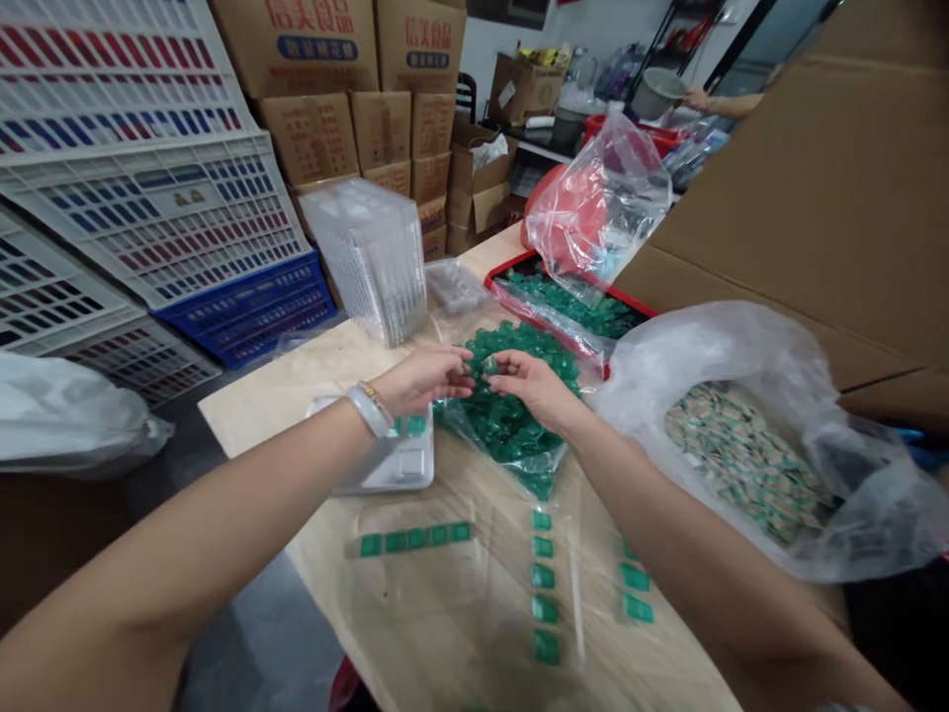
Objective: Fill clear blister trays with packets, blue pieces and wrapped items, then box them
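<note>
Above a heap of small green translucent plastic pieces point(511, 425), my two hands face each other. My right hand point(538, 391) has thumb and fingertips closed on a small pale translucent piece point(490, 366). My left hand point(426, 379) is beside it, fingers drawn together at the heap's left edge; what they hold, if anything, is too small to tell. Under my left wrist lies a shallow clear plastic tray point(415, 480) with green pieces in it. Nearer me, similar pieces lie in a crosswise row point(415, 538) and a lengthwise row point(544, 577), with several more by my right forearm.
A tall stack of clear plastic trays point(371, 257) stands at the table's far left. Behind the heap sits a red-rimmed tray point(627, 297) of green pieces. An open plastic bag point(667, 356) of small flat pieces is at right. Crates point(148, 218) and cartons point(311, 138) line the left.
</note>
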`<action>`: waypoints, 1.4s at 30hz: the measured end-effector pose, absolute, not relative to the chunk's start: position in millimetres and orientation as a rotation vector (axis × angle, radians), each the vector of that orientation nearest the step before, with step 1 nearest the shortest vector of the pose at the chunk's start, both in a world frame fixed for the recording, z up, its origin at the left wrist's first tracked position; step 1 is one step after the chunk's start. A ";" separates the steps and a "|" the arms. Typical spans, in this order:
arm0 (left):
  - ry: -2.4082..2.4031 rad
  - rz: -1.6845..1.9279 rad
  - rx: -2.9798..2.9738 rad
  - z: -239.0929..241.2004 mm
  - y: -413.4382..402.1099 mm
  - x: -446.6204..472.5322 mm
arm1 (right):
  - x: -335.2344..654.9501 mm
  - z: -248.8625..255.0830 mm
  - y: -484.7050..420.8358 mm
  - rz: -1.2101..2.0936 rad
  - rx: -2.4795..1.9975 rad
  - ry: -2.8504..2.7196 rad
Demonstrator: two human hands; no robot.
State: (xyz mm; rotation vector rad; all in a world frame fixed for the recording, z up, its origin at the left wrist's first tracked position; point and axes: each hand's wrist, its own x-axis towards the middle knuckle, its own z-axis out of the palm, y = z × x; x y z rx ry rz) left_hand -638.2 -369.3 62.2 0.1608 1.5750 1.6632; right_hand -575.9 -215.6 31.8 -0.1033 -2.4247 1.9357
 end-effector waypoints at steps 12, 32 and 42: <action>1.955 1.858 0.305 89.8 -501.2 -608.1 | -603.0 92.3 -348.4 2.501 -0.064 -2.701; 1.639 1.900 0.056 58.3 -532.5 -592.1 | -576.9 65.1 -383.9 1.520 0.383 -2.708; 1.815 1.938 0.087 54.6 -554.8 -592.9 | -580.1 52.4 -388.0 0.381 0.936 -2.884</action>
